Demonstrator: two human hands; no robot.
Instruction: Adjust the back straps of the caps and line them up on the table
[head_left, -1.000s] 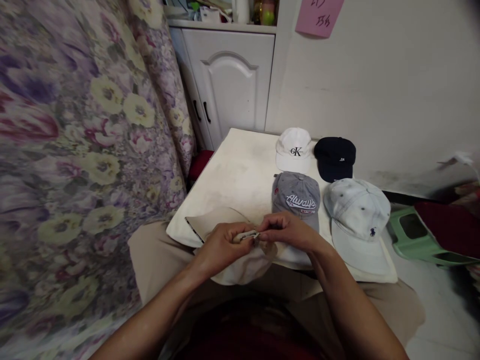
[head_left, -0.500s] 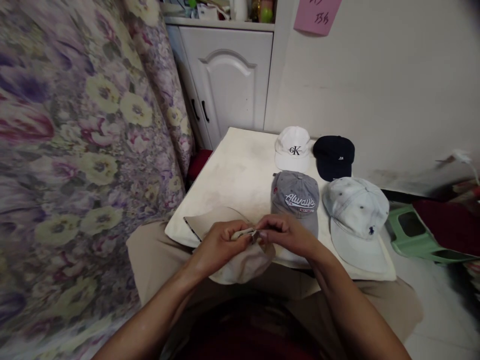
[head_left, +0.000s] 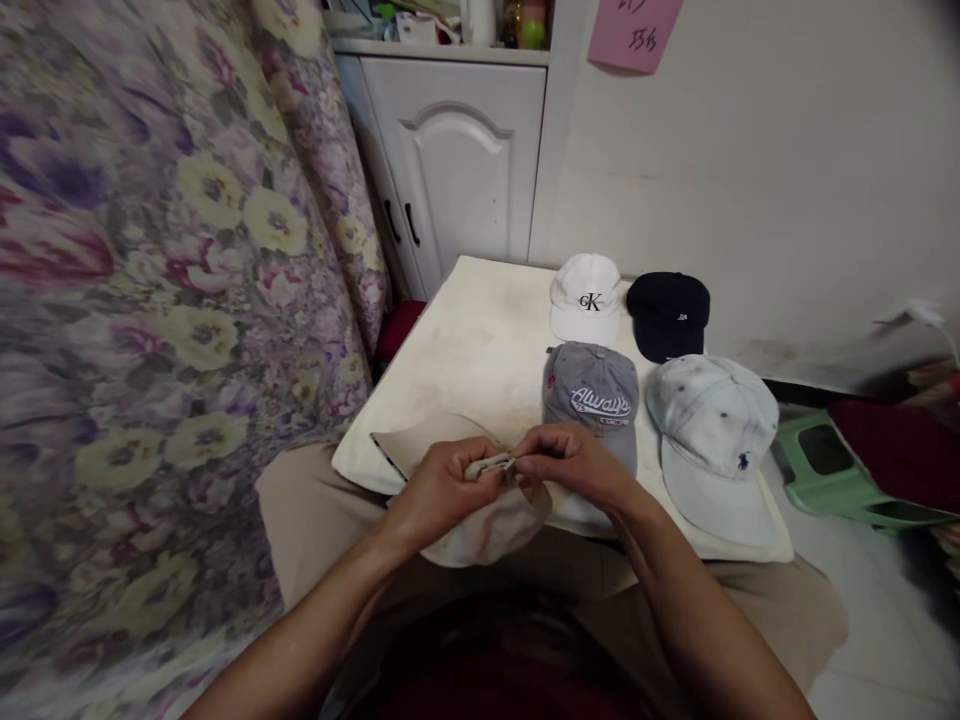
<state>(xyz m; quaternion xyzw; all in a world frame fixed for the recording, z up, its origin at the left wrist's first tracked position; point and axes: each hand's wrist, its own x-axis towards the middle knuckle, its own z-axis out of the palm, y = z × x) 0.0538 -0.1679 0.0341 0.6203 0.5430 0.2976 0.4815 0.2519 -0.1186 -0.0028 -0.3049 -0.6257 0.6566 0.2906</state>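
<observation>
A beige cap (head_left: 487, 535) is held at the near edge of the cream-covered table (head_left: 480, 350), its brim pointing to the left. My left hand (head_left: 450, 485) is closed around the cap's strap (head_left: 487, 465). Just to the right, my right hand (head_left: 562, 462) pinches the strap's end by a small metal-looking buckle; the fingers hide most of it. The grey cap (head_left: 590, 390) with white "Always" lettering lies right behind my right hand.
A white cap (head_left: 586, 298), a navy cap (head_left: 669, 315) and a pale blue cap (head_left: 716, 435) lie on the table's right side. A floral curtain (head_left: 187, 330) hangs at left. A green stool (head_left: 832, 465) stands at right, a white cabinet (head_left: 465, 150) behind.
My right hand's fingers have shifted slightly at the strap's end. The beige cap stays in both hands, and the other caps have not moved.
</observation>
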